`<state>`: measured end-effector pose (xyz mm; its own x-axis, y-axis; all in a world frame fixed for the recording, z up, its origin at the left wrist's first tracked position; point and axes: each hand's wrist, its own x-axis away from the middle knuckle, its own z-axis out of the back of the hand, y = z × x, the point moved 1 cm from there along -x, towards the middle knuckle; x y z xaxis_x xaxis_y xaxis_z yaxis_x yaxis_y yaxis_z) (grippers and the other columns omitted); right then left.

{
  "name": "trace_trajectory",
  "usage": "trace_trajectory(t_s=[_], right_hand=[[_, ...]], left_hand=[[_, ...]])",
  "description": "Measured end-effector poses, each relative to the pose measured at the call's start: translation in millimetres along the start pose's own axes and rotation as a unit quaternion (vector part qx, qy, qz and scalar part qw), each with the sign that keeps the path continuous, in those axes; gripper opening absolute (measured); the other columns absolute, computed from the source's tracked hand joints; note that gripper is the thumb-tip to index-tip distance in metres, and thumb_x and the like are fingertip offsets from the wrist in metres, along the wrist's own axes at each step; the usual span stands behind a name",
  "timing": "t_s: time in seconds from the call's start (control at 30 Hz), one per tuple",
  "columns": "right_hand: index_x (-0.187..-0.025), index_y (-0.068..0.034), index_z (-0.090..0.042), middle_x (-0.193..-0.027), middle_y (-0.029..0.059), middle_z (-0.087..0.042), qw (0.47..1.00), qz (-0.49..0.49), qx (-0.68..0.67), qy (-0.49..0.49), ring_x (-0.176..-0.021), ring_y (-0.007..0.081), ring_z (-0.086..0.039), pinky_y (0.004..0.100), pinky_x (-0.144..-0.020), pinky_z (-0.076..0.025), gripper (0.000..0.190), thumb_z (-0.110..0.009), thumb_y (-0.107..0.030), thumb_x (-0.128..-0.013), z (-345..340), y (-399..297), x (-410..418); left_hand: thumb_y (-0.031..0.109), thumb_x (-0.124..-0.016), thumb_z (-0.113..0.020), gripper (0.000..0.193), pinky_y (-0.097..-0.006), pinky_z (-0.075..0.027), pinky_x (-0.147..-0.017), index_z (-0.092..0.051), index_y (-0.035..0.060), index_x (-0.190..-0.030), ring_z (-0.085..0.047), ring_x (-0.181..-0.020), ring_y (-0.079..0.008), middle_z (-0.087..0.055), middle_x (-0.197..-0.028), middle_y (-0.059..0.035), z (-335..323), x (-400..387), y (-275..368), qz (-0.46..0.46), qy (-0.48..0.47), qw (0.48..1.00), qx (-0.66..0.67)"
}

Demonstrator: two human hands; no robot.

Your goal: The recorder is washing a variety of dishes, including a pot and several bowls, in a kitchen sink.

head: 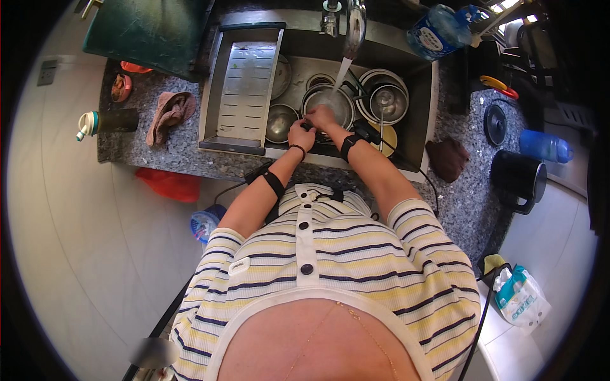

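Water runs from the faucet (355, 33) into a round metal pot (340, 105) in the sink. My left hand (303, 136) is closed at the pot's near left edge, around a small dark part that looks like its handle. Just beyond it, my right hand (322, 117) reaches over the near left rim with bent fingers; its fingertips are partly hidden, so whether it grips anything is unclear. A metal bowl (280, 121) lies left of my hands. To the right, a ladle (382, 107) rests in stacked metal bowls (402, 102), above a yellowish round item (388, 135).
A slotted metal drain tray (245, 95) spans the sink's left side. A pink cloth (169, 114) and a bottle (112, 121) occupy the left counter. On the right are a dark cloth (448, 158), a black kettle (517, 178), a blue bottle (543, 145) and a large water jug (436, 33).
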<state>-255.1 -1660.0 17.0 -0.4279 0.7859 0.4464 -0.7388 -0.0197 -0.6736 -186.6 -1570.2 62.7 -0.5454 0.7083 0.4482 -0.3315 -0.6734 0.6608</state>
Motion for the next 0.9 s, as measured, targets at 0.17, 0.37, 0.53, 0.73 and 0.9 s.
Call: trace_trajectory(t_s=[0.17, 0.37, 0.53, 0.73, 0.9], right_hand=[[-0.078, -0.008, -0.068, -0.075, 0.0131, -0.063, 0.998, 0.035, 0.053, -0.004, -0.072, 0.0288, -0.061, 0.0358, -0.068, -0.048, 0.022, -0.066, -0.025, -0.063, 1.2, 5.7, 2.2], [-0.075, -0.009, -0.068, -0.072, 0.0134, -0.062, 0.988, 0.053, 0.142, -0.031, -0.07, 0.0306, -0.06, 0.0372, -0.066, -0.048, 0.02, -0.067, -0.024, -0.061, -2.9, 8.8, -8.5], [-0.074, -0.009, -0.068, -0.072, 0.0135, -0.062, 0.983, 0.039, 0.179, -0.025, -0.07, 0.0307, -0.06, 0.038, -0.066, -0.048, 0.02, -0.067, -0.024, -0.061, -5.3, 7.1, -9.6], [-0.072, -0.009, -0.068, -0.077, 0.0123, -0.062, 0.957, 0.089, 0.254, -0.112, -0.073, 0.0308, -0.059, 0.0384, -0.067, -0.047, 0.019, -0.068, -0.026, -0.062, -3.1, 33.7, -16.2], [-0.076, -0.008, -0.067, -0.08, 0.013, -0.062, 0.935, 0.114, 0.289, -0.173, -0.076, 0.0305, -0.058, 0.0392, -0.068, -0.047, 0.02, -0.069, -0.025, -0.065, 14.6, 10.5, -0.3]], left_hand=[[0.015, -0.068, -0.067, 0.044, -0.0363, -0.045, -0.076, -0.053, 0.0022, -0.108, -0.058, -0.09, -0.0296, -0.059, -0.096, -0.0179, 2.6, 0.4, 5.3, 0.083, -0.069, 0.993, 0.047], [0.015, -0.068, -0.068, 0.043, -0.0361, -0.045, -0.077, -0.054, 0.0023, -0.106, -0.058, -0.091, -0.0291, -0.059, -0.098, -0.0176, -0.2, -1.5, 3.0, 0.09, -0.059, 0.993, 0.044], [0.015, -0.068, -0.068, 0.042, -0.0361, -0.045, -0.078, -0.055, 0.0024, -0.106, -0.057, -0.092, -0.0292, -0.058, -0.1, -0.018, -5.5, -10.0, -10.4, 0.101, -0.069, 0.99, 0.067], [0.016, -0.069, -0.068, 0.044, -0.0365, -0.045, -0.078, -0.054, 0.0024, -0.108, -0.058, -0.091, -0.028, -0.059, -0.098, -0.0169, -11.2, -14.9, -17.9, 0.098, -0.066, 0.991, 0.067], [0.003, -0.072, -0.064, 0.047, -0.028, -0.044, -0.056, -0.046, -0.0056, -0.114, -0.056, -0.059, -0.0145, -0.058, -0.065, -0.0079, -11.3, -15.9, -20.5, 0.093, -0.062, 0.991, 0.076]])
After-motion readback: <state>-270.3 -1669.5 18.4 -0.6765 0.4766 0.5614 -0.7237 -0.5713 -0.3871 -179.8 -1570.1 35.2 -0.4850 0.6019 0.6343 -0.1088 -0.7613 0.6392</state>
